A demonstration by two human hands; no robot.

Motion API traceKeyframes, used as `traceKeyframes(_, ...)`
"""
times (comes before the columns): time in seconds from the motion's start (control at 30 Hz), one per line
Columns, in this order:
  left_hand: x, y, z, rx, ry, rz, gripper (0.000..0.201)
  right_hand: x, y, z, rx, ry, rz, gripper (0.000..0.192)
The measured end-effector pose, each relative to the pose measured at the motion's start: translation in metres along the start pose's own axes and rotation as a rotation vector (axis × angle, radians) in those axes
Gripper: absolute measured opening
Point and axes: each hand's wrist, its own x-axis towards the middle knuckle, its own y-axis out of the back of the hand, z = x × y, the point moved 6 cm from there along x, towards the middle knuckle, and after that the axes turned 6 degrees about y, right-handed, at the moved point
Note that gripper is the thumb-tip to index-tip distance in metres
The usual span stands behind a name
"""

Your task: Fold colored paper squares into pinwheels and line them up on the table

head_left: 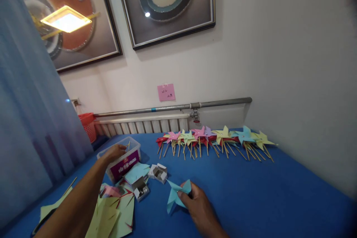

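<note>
The right hand [195, 200] pinches a light blue pinwheel [176, 195] between thumb and fingers, over the near middle part of the blue-covered bench [251, 200]; the left hand [115, 152] reaches into a clear plastic tub [134, 145] with a purple label, toward the bench's left edge; a thin stick [128, 145] shows at its fingertips, though I cannot tell whether they close on it.

Between the hands stand two small open white boxes, one box [158, 173] nearer the far edge and another box [141, 190] with small shiny pieces inside; a light blue paper sheet [137, 171] lies against the tub; pale yellow-green sheets [124, 215] spread toward the near left corner, partly under the left forearm.

Along the far edge, reaching toward the far right corner, lies a row of pinwheels [223, 135] in pink, red, yellow, blue and purple, their sticks pointing toward the near side; beyond that edge are a radiator [145, 124] and a pipe [223, 102]; a red basket [88, 126] stands by the far left corner; a pink note [166, 92] hangs on the wall above.
</note>
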Motion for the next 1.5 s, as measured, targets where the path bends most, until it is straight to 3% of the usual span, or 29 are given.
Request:
traceKeyframes(0.2,-0.013,0.025,0.014,0.138,-0.048,0.119,0.042,-0.001,0.001,-0.001,-0.013,-0.006,0.000,0.021)
traceKeyframes(0.33,-0.060,0.025,0.042,0.058,-0.193,0.324,0.044,0.003,0.002,0.003,0.016,0.002,0.020,0.023)
traceKeyframes(0.43,-0.104,0.011,0.066,-0.202,-0.257,0.441,0.044,0.005,0.008,0.007,0.137,-0.026,0.091,0.028)
traceKeyframes(0.47,-0.115,0.001,0.073,-0.328,-0.240,0.433,0.046,0.005,0.010,0.008,0.224,-0.051,0.121,0.031)
traceKeyframes(0.6,-0.143,-0.059,0.100,-0.812,-0.144,0.179,0.057,0.003,0.019,0.009,0.630,-0.159,0.179,0.041)
traceKeyframes(0.73,-0.157,-0.113,0.121,-1.044,-0.145,-0.166,0.061,0.006,0.028,0.008,0.817,-0.197,0.220,0.043)
traceKeyframes(0.83,-0.165,-0.130,0.127,-1.058,-0.175,-0.312,0.063,0.012,0.035,0.010,0.889,-0.190,0.260,0.040)
traceKeyframes(1.03,-0.178,-0.145,0.138,-0.995,-0.225,-0.543,0.060,0.017,0.041,0.006,0.878,-0.173,0.280,0.043)
traceKeyframes(1.3,-0.172,-0.166,0.136,-0.856,-0.201,-0.501,0.040,0.000,0.012,0.000,0.724,-0.223,0.074,0.040)
traceKeyframes(1.4,-0.174,-0.174,0.138,-0.738,-0.192,-0.475,0.034,0.001,0.011,0.007,0.705,-0.209,0.109,0.038)
traceKeyframes(1.5,-0.181,-0.175,0.148,-0.472,-0.242,-0.325,0.028,0.008,0.021,0.010,0.677,-0.131,0.218,0.039)
